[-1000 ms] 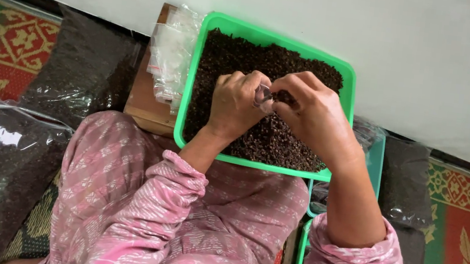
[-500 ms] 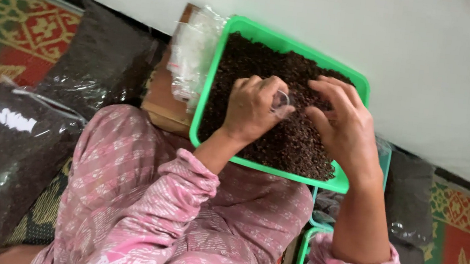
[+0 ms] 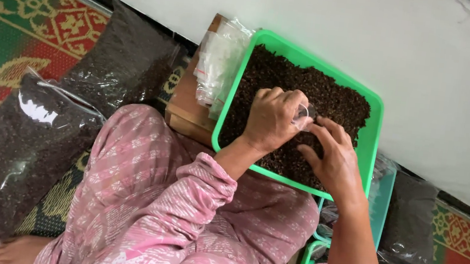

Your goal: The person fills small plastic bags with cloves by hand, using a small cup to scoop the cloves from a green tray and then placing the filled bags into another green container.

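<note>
White wall [image 3: 330, 36] across the top, patterned mat [image 3: 18, 22] on the floor below, red, green and yellow. Two big clear bags of dark grains [image 3: 12, 146] lying flat on the mat at the person's left, close by, probably as bulk stock within arm's reach; the second bag [image 3: 121, 64] nearer the wall. More dark bags [image 3: 412, 225] at the right, partly hidden. Pink patterned trousers [image 3: 137, 197] filling the bottom, knees folded, seated on the floor facing the wall.

Green tray [image 3: 233, 99] heaped with the same dark grains, set right in front of the knees and raised on a low wooden block [image 3: 186, 114], likely to bring it up to working height. Teal tray [image 3: 382, 198] tucked partly under its right edge, contents unclear. Stack of small empty clear bags [image 3: 216, 67] on the block, touching the green tray's left rim (handy for grabbing).

Left hand [image 3: 272, 119] curled closed over the grains, pinching a small clear bag [image 3: 304, 115] at its mouth. Right hand [image 3: 333, 156] fingers narrow, gripping the same bag from the other side, both held just above the heap so spills fall back in. Fill level of the bag not clear.
</note>
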